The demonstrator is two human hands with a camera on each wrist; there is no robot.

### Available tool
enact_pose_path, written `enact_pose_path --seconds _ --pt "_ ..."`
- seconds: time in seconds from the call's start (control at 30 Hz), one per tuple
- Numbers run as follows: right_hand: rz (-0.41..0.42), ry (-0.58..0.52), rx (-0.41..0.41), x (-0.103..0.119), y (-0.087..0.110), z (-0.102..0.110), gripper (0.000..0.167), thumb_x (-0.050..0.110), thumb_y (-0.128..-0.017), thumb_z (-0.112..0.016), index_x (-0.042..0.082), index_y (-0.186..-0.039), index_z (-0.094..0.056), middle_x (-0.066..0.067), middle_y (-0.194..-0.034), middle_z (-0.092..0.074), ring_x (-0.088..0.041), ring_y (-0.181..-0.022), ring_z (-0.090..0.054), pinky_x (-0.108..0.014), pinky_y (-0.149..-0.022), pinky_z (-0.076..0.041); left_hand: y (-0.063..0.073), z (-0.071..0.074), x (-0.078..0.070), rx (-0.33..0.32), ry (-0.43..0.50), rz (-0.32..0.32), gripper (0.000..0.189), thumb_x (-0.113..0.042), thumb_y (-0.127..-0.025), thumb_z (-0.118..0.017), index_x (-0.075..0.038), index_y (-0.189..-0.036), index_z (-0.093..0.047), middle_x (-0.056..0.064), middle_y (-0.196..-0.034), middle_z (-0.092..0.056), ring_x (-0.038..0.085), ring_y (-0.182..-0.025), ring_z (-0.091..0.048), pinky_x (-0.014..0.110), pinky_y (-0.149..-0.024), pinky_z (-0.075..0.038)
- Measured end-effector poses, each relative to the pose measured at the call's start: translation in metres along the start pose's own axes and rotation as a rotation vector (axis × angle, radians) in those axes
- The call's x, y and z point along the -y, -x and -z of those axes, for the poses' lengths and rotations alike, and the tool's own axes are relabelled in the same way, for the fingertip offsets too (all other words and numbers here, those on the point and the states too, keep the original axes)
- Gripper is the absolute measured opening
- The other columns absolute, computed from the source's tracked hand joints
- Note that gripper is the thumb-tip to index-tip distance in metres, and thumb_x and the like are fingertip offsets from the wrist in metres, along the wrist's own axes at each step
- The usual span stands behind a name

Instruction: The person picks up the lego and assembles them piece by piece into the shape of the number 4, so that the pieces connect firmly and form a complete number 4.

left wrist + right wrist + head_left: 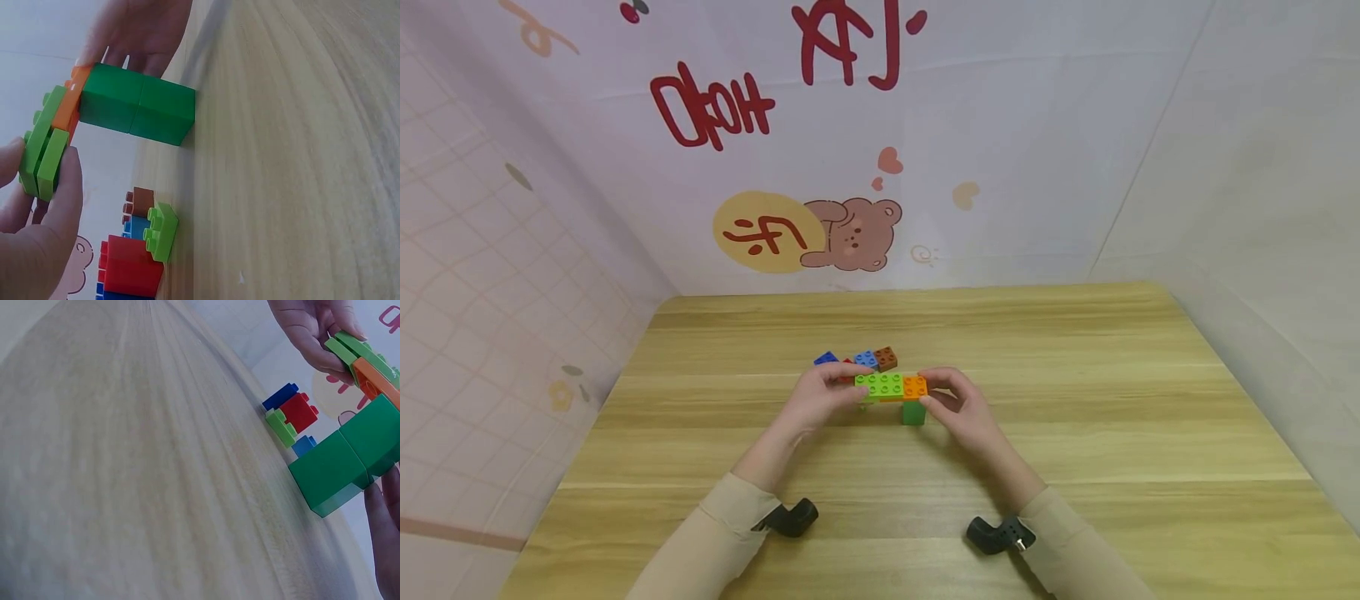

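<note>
Beige sleeves (pixel 715 533) and black wrist devices (pixel 793 518) lie nearest, over the wooden table (pixel 880 487). Beyond them, the person's left hand (pixel 816 402) pinches the overhanging end of a long light green brick (pixel 878 385), thumb on the near side; a lower light green brick (pixel 53 164) sits beneath it in the same grip. Between the hands, the long brick overlaps an orange brick (pixel 915 387), whose bare studs lie toward the right hand (pixel 972 414). That hand is clamped on the orange brick's end, thumb near and forefinger far. Directly below this grip, two stacked dark green blocks (pixel 913 414) hold the orange brick up from the table. Past the left hand's fingers is a cluster of bricks: dark blue (pixel 827 358), red (pixel 132 265), light blue (pixel 866 359), brown (pixel 886 358) and a loose light green one (pixel 164 232). Farthest off, beyond both grips, a printed bear (pixel 857 237) decorates the pale wall covering (pixel 1015 150).
</note>
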State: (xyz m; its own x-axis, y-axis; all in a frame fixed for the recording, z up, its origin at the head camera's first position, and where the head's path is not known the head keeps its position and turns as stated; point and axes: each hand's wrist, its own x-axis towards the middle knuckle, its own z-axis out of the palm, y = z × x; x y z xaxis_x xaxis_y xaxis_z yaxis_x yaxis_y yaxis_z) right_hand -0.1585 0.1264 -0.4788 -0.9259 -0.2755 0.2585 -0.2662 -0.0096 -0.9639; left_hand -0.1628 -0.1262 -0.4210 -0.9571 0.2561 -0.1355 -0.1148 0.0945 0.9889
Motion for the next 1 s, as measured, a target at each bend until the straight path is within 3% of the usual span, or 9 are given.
enact_pose_path --seconds 0.33,0.67,0.87,1.0 --pt "0.007 -0.011 0.001 0.0007 -0.0012 -0.0004 0.033 -0.002 -0.092 -0.066 -0.007 -0.124 -0.058 -0.022 -0.125 -0.057 -0.027 -0.112 -0.059 -0.03 -0.096 -0.051 -0.0003 -0.0003 -0.002 -0.005 0.007 0.026 0.033 0.003 -0.089 -0.069 0.006 -0.121 -0.066 0.019 -0.119 -0.061 0.017 -0.09 -0.064 0.048 -0.086 -0.055" --pt "0.004 -0.019 0.001 -0.0004 -0.0013 0.0001 0.033 -0.002 -0.092 -0.067 -0.007 -0.124 -0.058 -0.022 -0.125 -0.056 -0.027 -0.113 -0.059 -0.031 -0.096 -0.051 0.0001 -0.0032 -0.005 -0.031 0.076 0.061 0.031 0.003 -0.088 -0.069 0.004 -0.119 -0.069 0.016 -0.12 -0.059 0.02 -0.093 -0.062 0.04 -0.084 -0.056" --pt "0.004 -0.013 0.005 -0.0014 -0.0012 0.0003 0.033 -0.002 -0.093 -0.066 -0.007 -0.125 -0.058 -0.022 -0.125 -0.056 -0.026 -0.113 -0.058 -0.03 -0.096 -0.05 0.0004 -0.0049 -0.0063 -0.044 0.098 0.068 0.031 0.003 -0.088 -0.069 0.003 -0.119 -0.069 0.015 -0.129 -0.054 0.02 -0.094 -0.06 0.036 -0.082 -0.056" --pt "0.003 -0.008 0.007 -0.0025 -0.001 0.0004 0.033 -0.003 -0.093 -0.066 -0.007 -0.125 -0.058 -0.022 -0.125 -0.056 -0.029 -0.113 -0.058 -0.029 -0.096 -0.051 0.0001 -0.0062 -0.0066 -0.057 0.107 0.083 0.03 0.005 -0.088 -0.069 0.004 -0.118 -0.069 0.016 -0.124 -0.056 0.02 -0.092 -0.061 0.038 -0.083 -0.056"
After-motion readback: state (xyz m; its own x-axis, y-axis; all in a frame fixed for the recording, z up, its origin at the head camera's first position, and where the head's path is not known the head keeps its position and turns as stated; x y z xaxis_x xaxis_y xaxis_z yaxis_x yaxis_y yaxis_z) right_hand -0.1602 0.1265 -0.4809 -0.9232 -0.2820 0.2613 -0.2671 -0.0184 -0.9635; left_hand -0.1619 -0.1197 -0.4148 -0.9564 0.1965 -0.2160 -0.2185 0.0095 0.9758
